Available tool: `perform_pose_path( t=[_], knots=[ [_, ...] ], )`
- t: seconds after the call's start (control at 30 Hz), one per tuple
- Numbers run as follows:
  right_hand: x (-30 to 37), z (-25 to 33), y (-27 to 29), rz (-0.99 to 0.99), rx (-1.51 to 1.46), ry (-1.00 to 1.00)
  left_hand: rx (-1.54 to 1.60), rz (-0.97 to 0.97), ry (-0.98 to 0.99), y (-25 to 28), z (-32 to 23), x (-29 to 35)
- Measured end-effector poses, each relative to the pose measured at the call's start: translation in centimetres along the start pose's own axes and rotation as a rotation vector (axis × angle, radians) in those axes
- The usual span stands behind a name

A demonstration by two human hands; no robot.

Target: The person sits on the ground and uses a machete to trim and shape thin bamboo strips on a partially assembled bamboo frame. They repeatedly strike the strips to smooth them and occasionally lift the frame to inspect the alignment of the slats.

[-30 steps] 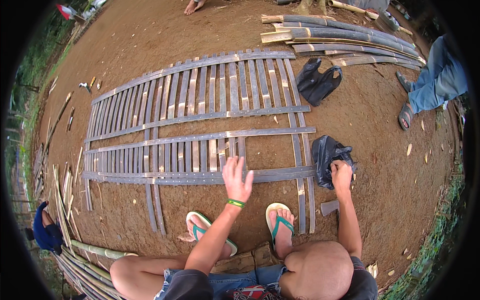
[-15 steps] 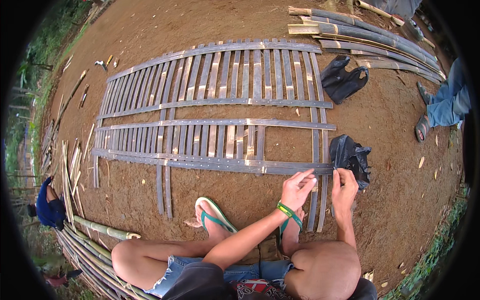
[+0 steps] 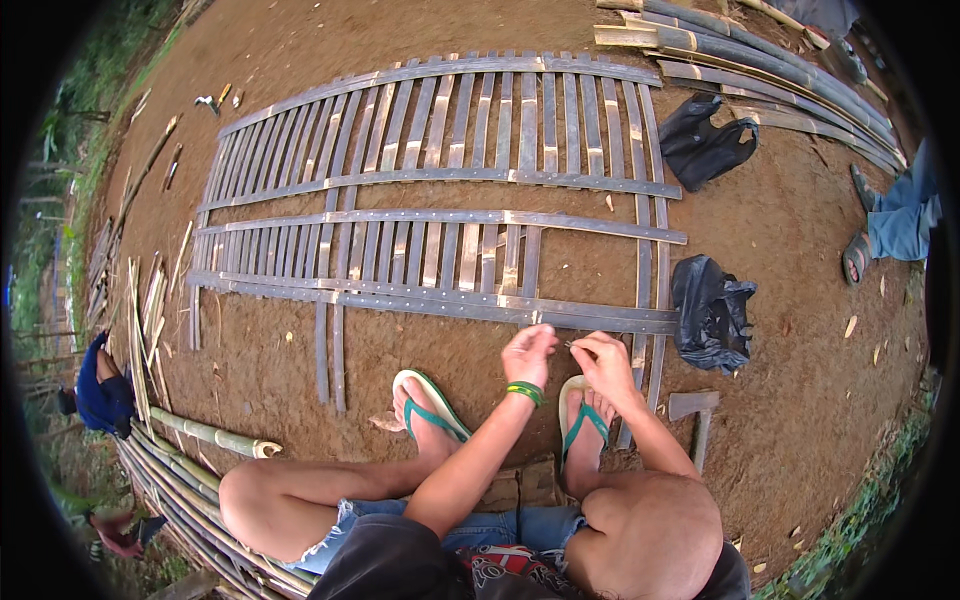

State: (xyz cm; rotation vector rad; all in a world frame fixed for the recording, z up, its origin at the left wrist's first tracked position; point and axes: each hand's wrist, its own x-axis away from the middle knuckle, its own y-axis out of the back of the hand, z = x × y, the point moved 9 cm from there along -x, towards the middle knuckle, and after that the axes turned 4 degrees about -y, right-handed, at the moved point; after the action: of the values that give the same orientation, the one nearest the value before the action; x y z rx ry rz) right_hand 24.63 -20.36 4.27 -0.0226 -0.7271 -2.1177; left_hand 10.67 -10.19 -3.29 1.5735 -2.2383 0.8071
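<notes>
My left hand is closed, its fingers bunched just at the near edge of a bamboo slat frame. Close beside it my right hand pinches a tiny thin piece, too small to name. Whatever sits in the left fingers is hard to make out. The frame lies flat on the ground, made of dark split-bamboo strips with rows of small pale dots along the long rails. Toward its right end the lower section has a gap without slats. A black plastic bag rests against the right end of the nearest rail.
Another black bag lies farther back, near split bamboo lengths. A hatchet-like tool lies right of my foot. Bamboo poles are stacked at left, with a person beyond. Another person's legs show at right.
Both hands have moved left, away from the near black bag and rail end, and now sit close together. My left fingers, earlier extended, have curled in. The hatchet-like tool has come into clear view.
</notes>
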Motion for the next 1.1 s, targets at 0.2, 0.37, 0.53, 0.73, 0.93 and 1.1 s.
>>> perform_pose_path(
  t=[0.2,0.37,0.53,0.73,0.93,1.1],
  knots=[
    [-1.1,-1.6,-4.4,0.019,-0.149,-0.108,-0.785,0.017,-0.634,3.4,-8.0,0.5],
    [-1.8,-0.1,-6.4,0.118,-0.142,-0.161,-1.066,0.348,-0.977,-0.6,-9.0,3.6],
    [-1.6,-2.5,-8.5,0.223,-0.391,-0.319,-1.057,0.373,-0.905,0.0,-7.7,3.0],
    [-0.9,-1.3,-6.4,0.032,0.176,0.002,-0.955,0.069,-0.758,3.7,-9.1,0.1],
    [1.8,0.5,-2.1,-0.090,0.167,-0.070,-0.496,-0.202,-0.458,12.1,-7.6,-5.8],
    [9.0,-3.6,7.3,-0.487,0.248,-0.094,-0.381,-0.148,-0.202,11.7,-6.3,-7.8]
  ],
)
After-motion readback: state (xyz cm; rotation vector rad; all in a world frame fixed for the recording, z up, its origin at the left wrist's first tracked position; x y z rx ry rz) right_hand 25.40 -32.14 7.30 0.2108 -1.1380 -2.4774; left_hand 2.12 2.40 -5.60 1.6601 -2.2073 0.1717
